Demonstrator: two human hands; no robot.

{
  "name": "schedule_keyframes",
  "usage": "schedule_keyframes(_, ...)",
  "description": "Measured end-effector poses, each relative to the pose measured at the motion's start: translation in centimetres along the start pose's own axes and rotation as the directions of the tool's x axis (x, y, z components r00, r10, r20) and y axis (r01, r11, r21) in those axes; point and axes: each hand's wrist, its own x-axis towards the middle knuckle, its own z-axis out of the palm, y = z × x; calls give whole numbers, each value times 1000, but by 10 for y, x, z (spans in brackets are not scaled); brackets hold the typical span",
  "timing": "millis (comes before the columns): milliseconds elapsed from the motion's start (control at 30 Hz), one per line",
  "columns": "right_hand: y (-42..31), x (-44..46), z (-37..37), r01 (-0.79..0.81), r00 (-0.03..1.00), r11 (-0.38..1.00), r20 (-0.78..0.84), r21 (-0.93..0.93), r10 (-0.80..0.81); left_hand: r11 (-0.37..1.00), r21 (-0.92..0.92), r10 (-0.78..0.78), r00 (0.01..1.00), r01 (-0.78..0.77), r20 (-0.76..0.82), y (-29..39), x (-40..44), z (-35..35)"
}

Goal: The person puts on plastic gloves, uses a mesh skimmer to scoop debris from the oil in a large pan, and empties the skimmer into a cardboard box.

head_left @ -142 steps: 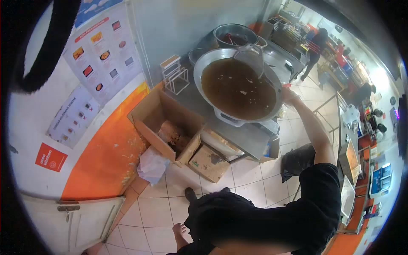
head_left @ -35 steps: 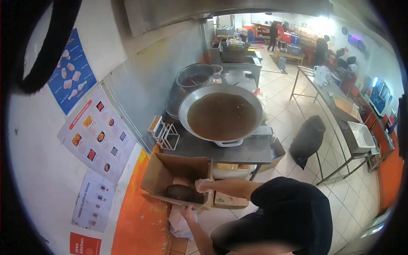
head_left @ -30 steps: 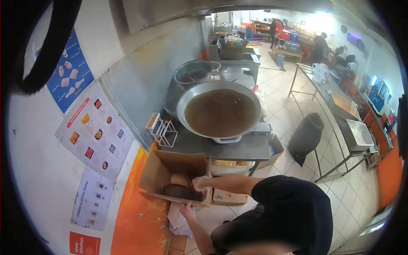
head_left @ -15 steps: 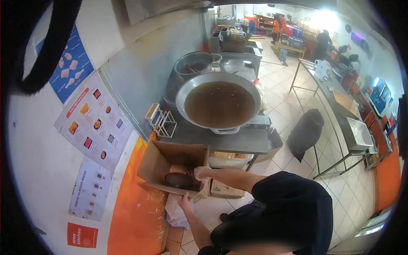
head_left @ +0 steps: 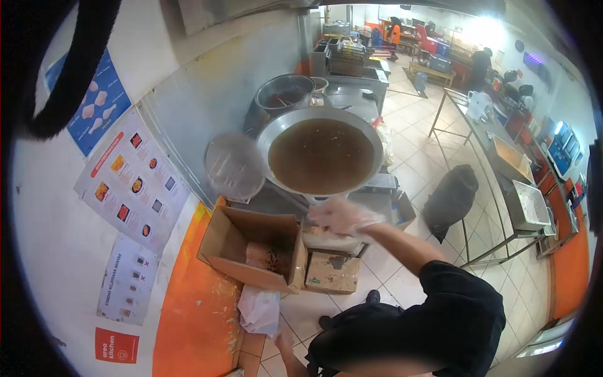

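Skimmer [head_left: 235,164], one. Round, wide-headed, pale, see-through mesh with thin rim; blurred. Raised clear of the cardboard box [head_left: 239,270], head nearly face-on, left of the wok [head_left: 378,151]; contact with the wok's edge uncertain. Handle indistinct, end in gloved right hand [head_left: 342,217].

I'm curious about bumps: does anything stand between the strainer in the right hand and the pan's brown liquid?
Only the pan's left rim seems to, between the strainer and the liquid. I see nothing else there.
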Motion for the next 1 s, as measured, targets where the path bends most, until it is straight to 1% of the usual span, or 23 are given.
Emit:
schedule_keyframes(67, 2, -14, -38, 6, 996, 995, -93, 96, 3, 980, 149, -103, 979, 130, -176, -48, -19, -39)
schedule_keyframes(100, 16, -12, -60, 32, 988, 999, -155, 28, -28, 959, 198, -151, 959, 201, -239, -73, -35, -56)
schedule_keyframes(133, 49, 1, -87, 142, 962, 962, -197, -232, -189, 932, 229, -209, 935, 279, -287, -94, -43, -68)
schedule_keyframes(167, 99, 28, -118, 278, 850, 680, -156, -679, -504, 899, 253, -266, 905, 358, -333, -113, -52, -78)
schedule_keyframes(200, 146, 54, -149, 248, 729, 440, -133, -863, -672, 873, 247, -325, 879, 420, -348, -126, -67, -85)
schedule_keyframes(233, 132, 45, -171, 22, 887, 627, -274, -779, -372, 862, 236, -362, 871, 448, -331, -133, -77, -86)
schedule_keyframes(267, 177, 73, -204, -154, 873, 728, -437, -668, -216, 851, 224, -398, 861, 475, -316, -141, -86, -85)
schedule_keyframes(300, 187, 80, -223, -31, 735, 778, -541, -628, -408, 846, 221, -412, 858, 485, -306, -146, -93, -86)
schedule_keyframes(333, 167, 73, -241, -94, 808, 753, -492, -651, -325, 839, 221, -428, 854, 497, -297, -151, -99, -85)
schedule_keyframes(367, 235, 119, -293, -270, 865, 664, -478, -698, -151, 837, 223, -435, 854, 500, -284, -154, -105, -84)
schedule_keyframes(433, 279, 154, -328, -205, 830, 762, -521, -615, -198, 837, 230, -439, 861, 496, -259, -161, -107, -80)
schedule_keyframes(533, 265, 169, -318, -161, 770, 692, -528, -704, -358, 846, 242, -433, 877, 475, -208, -167, -101, -76)
schedule_keyframes(567, 277, 180, -324, -161, 815, 646, -470, -746, -339, 849, 249, -426, 883, 465, -197, -167, -100, -71)
schedule_keyframes(633, 329, 215, -344, -142, 892, 553, -348, -821, -287, 885, 240, -348, 909, 399, -228, -154, -109, -61)
schedule_keyframes(667, 348, 223, -349, -54, 824, 303, -214, -952, -525, 905, 222, -313, 922, 362, -227, -150, -117, -55)
schedule_keyframes(700, 309, 201, -341, -153, 942, 403, -256, -902, -215, 924, 205, -277, 934, 324, -224, -146, -123, -50)
schedule_keyframes(733, 303, 196, -341, -70, 968, 340, -146, -938, -203, 939, 191, -243, 944, 287, -222, -146, -131, -48)
schedule_keyframes(767, 303, 194, -345, 16, 983, 276, -36, -961, -182, 939, 175, -252, 939, 295, -232, -144, -139, -43)
schedule_keyframes(867, 311, 187, -356, 318, 917, -7, 309, -948, -250, 931, 145, -292, 922, 335, -253, -151, -163, -36)
schedule_keyframes(900, 267, 164, -334, 167, 986, 260, 162, -951, -41, 923, 147, -310, 914, 355, -261, -163, -163, -40)
schedule_keyframes(933, 215, 137, -308, -98, 982, 472, -9, -876, 188, 916, 148, -326, 907, 373, -268, -176, -163, -45)
schedule_keyframes(967, 161, 109, -281, -370, 907, 543, -167, -754, 386, 901, 117, -376, 887, 417, -267, -186, -164, -47)
schedule_keyframes(1000, 159, 104, -276, -353, 910, 579, -125, -735, 397, 885, 87, -423, 867, 458, -264, -196, -166, -50)
